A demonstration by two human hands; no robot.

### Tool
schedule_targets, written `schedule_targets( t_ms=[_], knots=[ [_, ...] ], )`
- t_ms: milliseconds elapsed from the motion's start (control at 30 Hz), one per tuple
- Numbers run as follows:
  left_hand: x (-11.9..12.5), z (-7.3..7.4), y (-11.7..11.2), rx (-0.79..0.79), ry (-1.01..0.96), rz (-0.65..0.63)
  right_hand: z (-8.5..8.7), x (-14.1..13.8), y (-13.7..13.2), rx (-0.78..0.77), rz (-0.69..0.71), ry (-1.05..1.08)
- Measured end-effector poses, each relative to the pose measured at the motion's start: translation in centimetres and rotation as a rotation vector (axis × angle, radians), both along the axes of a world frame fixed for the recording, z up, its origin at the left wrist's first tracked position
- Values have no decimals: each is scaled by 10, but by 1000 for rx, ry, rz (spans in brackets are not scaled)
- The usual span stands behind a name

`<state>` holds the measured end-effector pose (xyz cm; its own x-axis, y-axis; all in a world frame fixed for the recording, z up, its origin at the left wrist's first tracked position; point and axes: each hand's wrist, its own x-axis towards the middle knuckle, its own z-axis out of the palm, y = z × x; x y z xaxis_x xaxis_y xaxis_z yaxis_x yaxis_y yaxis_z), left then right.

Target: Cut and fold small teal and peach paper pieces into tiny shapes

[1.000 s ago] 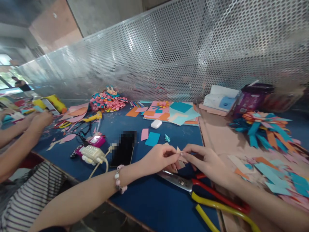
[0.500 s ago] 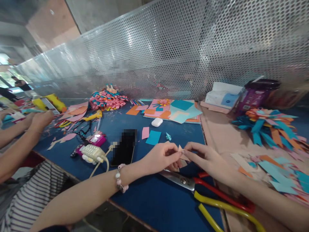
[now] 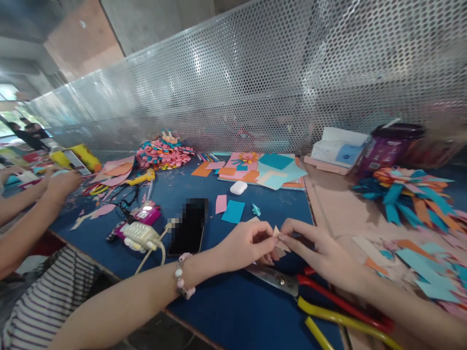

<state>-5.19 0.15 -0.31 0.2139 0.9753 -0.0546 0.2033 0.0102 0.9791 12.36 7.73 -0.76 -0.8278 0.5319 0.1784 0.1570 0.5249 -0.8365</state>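
Both of my hands pinch one small pale peach folded paper piece (image 3: 278,235) just above the blue table (image 3: 233,306). My left hand (image 3: 248,244), with a bead bracelet at the wrist, grips its left edge. My right hand (image 3: 317,248) holds its right side with fingertips touching the paper. Scissors with red and yellow handles (image 3: 314,301) lie on the table right under my hands.
A phone (image 3: 188,226), white charger (image 3: 140,233), earbud case (image 3: 238,187), loose paper squares (image 3: 233,211) and a stack of coloured sheets (image 3: 270,172) lie ahead. Paper flowers (image 3: 404,197) and strips sit right. A perforated metal screen backs the table. Another person's arms (image 3: 32,204) work at left.
My hands shifted slightly right and lower in view while still pinching the paper. The person's hands at left moved a little.
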Motion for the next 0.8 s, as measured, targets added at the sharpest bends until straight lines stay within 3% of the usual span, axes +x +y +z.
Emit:
schedule_targets(
  t_ms=[467, 800],
  knots=[
    [0, 0, 0, 183, 231, 76, -5, -1, -4, 237, -149, 105],
    [3, 2, -1, 213, 332, 95, -8, -1, -5, 288, -173, 114]
  ],
)
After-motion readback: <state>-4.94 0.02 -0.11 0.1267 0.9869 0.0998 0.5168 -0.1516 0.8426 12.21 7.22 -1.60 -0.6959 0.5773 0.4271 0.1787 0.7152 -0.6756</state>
